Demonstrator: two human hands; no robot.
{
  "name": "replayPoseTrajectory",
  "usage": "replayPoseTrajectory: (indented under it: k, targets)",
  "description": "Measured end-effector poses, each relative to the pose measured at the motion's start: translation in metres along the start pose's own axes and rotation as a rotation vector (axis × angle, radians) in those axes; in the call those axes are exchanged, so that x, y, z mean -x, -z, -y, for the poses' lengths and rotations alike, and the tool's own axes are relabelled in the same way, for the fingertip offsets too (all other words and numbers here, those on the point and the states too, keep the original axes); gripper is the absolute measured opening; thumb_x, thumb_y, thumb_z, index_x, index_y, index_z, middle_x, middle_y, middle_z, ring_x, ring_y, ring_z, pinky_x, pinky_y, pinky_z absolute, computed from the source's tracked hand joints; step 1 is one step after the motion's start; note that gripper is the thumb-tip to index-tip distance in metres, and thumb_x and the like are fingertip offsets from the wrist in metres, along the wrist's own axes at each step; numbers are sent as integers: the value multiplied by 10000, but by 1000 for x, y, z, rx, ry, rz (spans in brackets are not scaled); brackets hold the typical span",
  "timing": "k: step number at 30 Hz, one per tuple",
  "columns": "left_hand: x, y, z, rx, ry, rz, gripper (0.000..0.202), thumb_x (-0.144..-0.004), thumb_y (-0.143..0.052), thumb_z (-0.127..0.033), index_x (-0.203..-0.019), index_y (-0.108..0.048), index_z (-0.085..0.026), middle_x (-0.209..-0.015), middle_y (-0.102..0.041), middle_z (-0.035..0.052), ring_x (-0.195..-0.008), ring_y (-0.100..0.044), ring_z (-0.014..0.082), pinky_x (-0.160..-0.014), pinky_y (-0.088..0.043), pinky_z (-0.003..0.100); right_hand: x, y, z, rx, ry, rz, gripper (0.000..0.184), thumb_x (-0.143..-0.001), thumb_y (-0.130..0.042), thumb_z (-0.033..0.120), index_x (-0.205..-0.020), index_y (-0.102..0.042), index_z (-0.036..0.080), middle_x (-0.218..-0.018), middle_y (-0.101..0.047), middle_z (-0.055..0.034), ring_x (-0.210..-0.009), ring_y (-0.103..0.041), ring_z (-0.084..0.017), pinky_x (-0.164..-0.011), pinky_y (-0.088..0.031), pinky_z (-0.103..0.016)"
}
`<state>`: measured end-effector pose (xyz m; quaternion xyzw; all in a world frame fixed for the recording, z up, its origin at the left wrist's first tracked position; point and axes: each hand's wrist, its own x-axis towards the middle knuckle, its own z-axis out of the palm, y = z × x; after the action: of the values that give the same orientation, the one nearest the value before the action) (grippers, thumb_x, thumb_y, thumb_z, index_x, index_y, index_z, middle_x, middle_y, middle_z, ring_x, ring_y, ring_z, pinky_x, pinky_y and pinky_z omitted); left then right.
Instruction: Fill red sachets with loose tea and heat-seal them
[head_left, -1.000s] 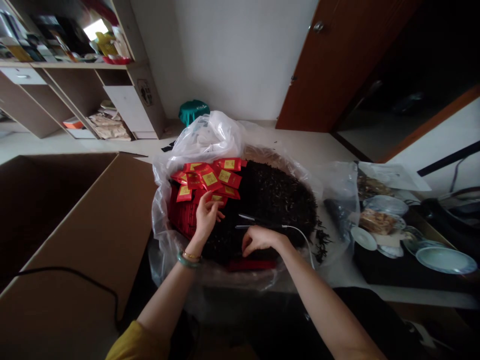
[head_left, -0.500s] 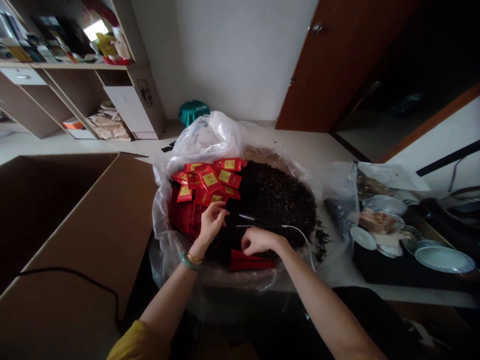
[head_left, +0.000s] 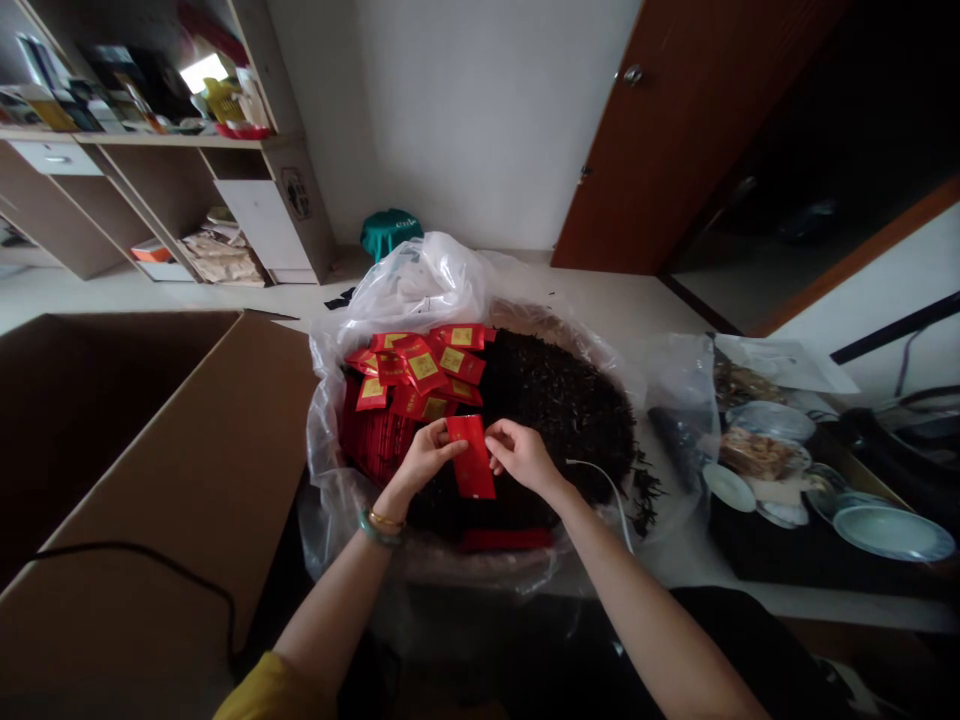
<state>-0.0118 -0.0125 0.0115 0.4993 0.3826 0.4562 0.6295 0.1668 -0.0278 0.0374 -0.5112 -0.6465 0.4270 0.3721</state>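
Over the dark loose tea leaves [head_left: 566,385], a flat red packet [head_left: 472,468] stands between my hands. My left hand [head_left: 426,455] pinches it by the upper left edge, thumb across the front. At its upper right edge, my right hand [head_left: 523,455] is closed with the fingertips on the packet. Filled red packets with yellow labels [head_left: 424,368] lie heaped beyond my left hand, above a row of flat red packets [head_left: 375,437]. More flat red packets [head_left: 506,540] rest at the near rim. A white cable [head_left: 619,500] runs beside my right wrist; what it joins is hidden.
Clear plastic lining [head_left: 324,430] surrounds the leaves. An open cardboard box [head_left: 172,470] stands at left. To the right are dishes [head_left: 892,527] and a bag of brownish pieces [head_left: 757,443]. Shelving [head_left: 277,200] and a wooden door [head_left: 622,150] stand behind.
My right hand has moved up from near the flat packets at the near rim. A red packet is now held up between both hands, covering the black two-pronged tool seen earlier.
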Motion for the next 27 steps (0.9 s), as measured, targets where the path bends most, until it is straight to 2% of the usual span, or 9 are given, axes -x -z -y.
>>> replayPoseTrajectory:
  k: [2,4,7,10,14,19,23,25,27]
  targets:
    - [1,-1,1,-42,-5,10,488,-596,-789,-440,-934,-642,-120,-829,-730,73,-755,-687,214,-713,-551,331,2,0,5,135,181,-137,254,-832,-475,317,-1020,-574,177,-991,-641,-102,-691,-630,-155,-503,-539,-259]
    - [2,-3,2,-94,-10,18,441,-609,-778,-437,-896,-664,-123,-815,-733,71,-748,-687,220,-699,-556,334,4,1,10,312,379,-217,338,-847,-472,257,-1170,-549,200,-1179,-578,-123,-908,-616,-199,-659,-571,-313]
    - [3,-4,5,-140,-39,12,377,-628,-764,-407,-862,-674,-126,-795,-733,55,-720,-683,207,-677,-559,319,6,0,13,578,562,-202,355,-877,-454,185,-1214,-564,209,-1167,-589,-107,-1066,-541,-236,-887,-520,-401]
    - [1,-3,8,-164,-74,-4,320,-641,-752,-362,-837,-668,-124,-780,-727,44,-708,-680,192,-678,-559,300,7,-7,12,706,640,-204,331,-903,-411,130,-1170,-601,179,-1091,-621,-104,-1030,-529,-230,-913,-496,-402]
    - [0,-1,11,-236,-112,-29,270,-666,-717,-288,-877,-672,-125,-825,-731,62,-754,-689,197,-702,-562,297,10,-14,11,738,650,-241,261,-914,-418,136,-1027,-650,178,-997,-625,-106,-963,-526,-228,-871,-485,-409]
    - [4,-1,12,-445,-196,-44,229,-687,-658,-183,-909,-701,-149,-843,-739,69,-749,-690,201,-692,-563,304,11,-15,9,793,565,-133,150,-887,-526,225,-811,-639,163,-756,-598,-89,-802,-515,-234,-720,-482,-372]
    - [5,-2,10,-523,-239,-36,255,-711,-687,-251,-956,-707,-184,-818,-740,48,-727,-686,192,-662,-552,282,9,-9,8,740,504,-93,254,-900,-490,226,-676,-604,192,-667,-583,-69,-771,-516,-222,-686,-459,-341]
    - [4,-2,9,-513,-240,-85,300,-693,-724,-314,-963,-707,-184,-806,-738,43,-714,-679,185,-654,-540,263,7,-3,10,670,475,-116,288,-905,-474,250,-644,-585,199,-665,-588,-62,-766,-528,-209,-717,-451,-335]
    - [3,-1,8,-488,-227,-170,299,-687,-729,-377,-904,-719,-172,-757,-732,40,-663,-661,176,-611,-522,251,6,2,12,611,383,-186,284,-896,-478,297,-649,-573,197,-670,-595,-61,-748,-542,-204,-744,-444,-340]
